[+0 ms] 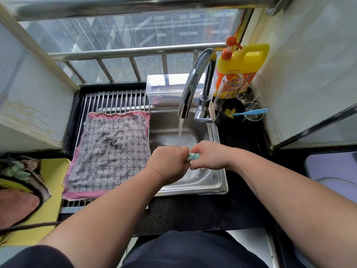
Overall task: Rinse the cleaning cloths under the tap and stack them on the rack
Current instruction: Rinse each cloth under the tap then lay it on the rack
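Centre frame: my left grip (168, 161) and right grip (210, 155) both clench a green cloth (193, 156) under the running tap (193, 80). Grey cloth (110, 151) flat on rack (116, 99), left.

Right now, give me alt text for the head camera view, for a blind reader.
The left hand and right hand grip a bunched teal cloth under the running tap, over the sink. Left of it, a grey pink-edged cloth lies flat on the rack; a yellow detergent bottle stands by the tap.
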